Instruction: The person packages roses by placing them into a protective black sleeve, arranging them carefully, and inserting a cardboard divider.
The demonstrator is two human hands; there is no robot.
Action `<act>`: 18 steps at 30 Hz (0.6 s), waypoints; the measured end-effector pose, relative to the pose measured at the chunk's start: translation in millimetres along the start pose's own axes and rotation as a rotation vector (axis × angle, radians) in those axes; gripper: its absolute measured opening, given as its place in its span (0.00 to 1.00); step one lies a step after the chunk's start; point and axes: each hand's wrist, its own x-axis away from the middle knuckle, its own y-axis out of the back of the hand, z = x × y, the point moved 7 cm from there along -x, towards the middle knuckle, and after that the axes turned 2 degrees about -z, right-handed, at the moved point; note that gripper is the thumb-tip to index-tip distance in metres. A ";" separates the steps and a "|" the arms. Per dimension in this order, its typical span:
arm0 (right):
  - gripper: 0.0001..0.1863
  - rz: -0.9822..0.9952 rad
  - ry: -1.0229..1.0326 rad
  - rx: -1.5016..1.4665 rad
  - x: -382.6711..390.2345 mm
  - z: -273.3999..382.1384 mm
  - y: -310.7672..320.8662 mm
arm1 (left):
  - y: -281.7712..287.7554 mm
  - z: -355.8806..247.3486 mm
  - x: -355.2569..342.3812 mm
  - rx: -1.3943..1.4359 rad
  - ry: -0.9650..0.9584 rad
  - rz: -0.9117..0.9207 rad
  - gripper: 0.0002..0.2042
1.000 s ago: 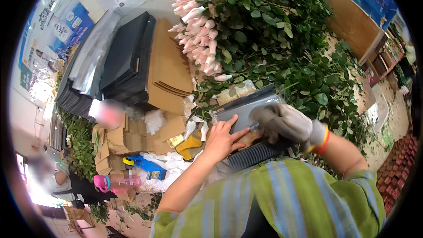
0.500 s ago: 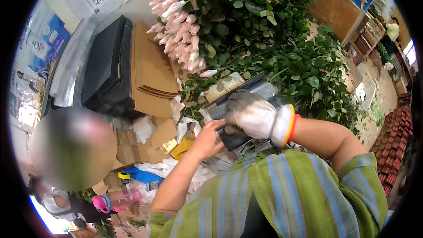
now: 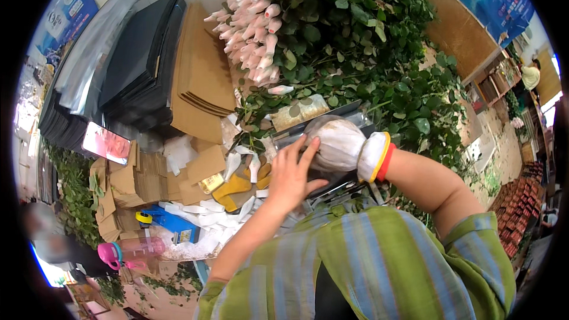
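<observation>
My left hand (image 3: pixel 289 172), bare, lies over a dark holder or tray with its fingers stretched and the thumb apart. Its fingertips reach the edge of my right hand (image 3: pixel 336 144), which wears a white and grey glove with a yellow and red cuff. The gloved fingers are turned down and hidden, so what they grip cannot be made out. Beneath both hands sits the dark holder (image 3: pixel 349 110) with a raised far wall. Just beyond it lie long leafy rose stems (image 3: pixel 355 35), the pale buds (image 3: pixel 255 38) in white net sleeves pointing left.
Left stand black sheets (image 3: pixel 139 53), brown cardboard sheets (image 3: pixel 204 65) and folded cardboard (image 3: pixel 142 178). A phone (image 3: pixel 106 142) is propped there. Nearer lie a yellow glove (image 3: pixel 230 192), white net sleeves (image 3: pixel 213 219), a blue tape dispenser (image 3: pixel 175 225) and a pink bottle (image 3: pixel 133 252).
My left hand has lifted its fingers from a pointing press to a wider spread near the glove. My right hand has shifted slightly left. The whole view has turned a little.
</observation>
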 end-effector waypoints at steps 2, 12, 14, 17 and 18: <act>0.10 0.158 -0.050 0.075 -3.8 -2.2 2.9 | -11.1 7.7 2.6 -0.077 0.059 0.053 0.47; 0.20 0.085 -0.236 0.778 64.0 -43.0 161.8 | -13.0 7.5 -2.1 -0.080 0.274 0.235 0.27; 0.34 0.011 -0.131 0.254 35.1 10.1 148.6 | -11.4 10.4 4.2 -0.035 0.322 0.219 0.24; 0.39 0.032 0.081 -0.156 21.4 47.1 80.1 | -17.0 17.0 5.4 -0.068 0.304 0.202 0.20; 0.41 0.148 -0.053 -0.143 19.8 45.0 54.2 | -20.4 19.1 5.1 -0.095 0.297 0.199 0.19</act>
